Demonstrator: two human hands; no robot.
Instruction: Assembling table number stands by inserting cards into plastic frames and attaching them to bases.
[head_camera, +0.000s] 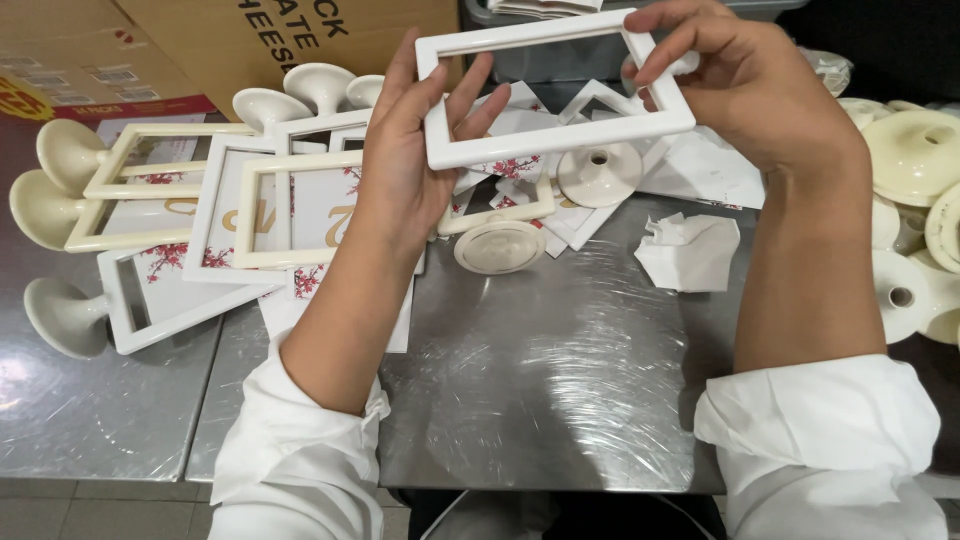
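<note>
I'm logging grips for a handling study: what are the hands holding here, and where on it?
Both hold one empty white rectangular plastic frame above the table: the left hand at its left end, the right hand pinching its right end.

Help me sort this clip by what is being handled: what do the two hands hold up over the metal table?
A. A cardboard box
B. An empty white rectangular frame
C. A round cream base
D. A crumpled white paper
B: the left hand and the right hand grip opposite ends of an empty white frame, held above the metal table.
</note>
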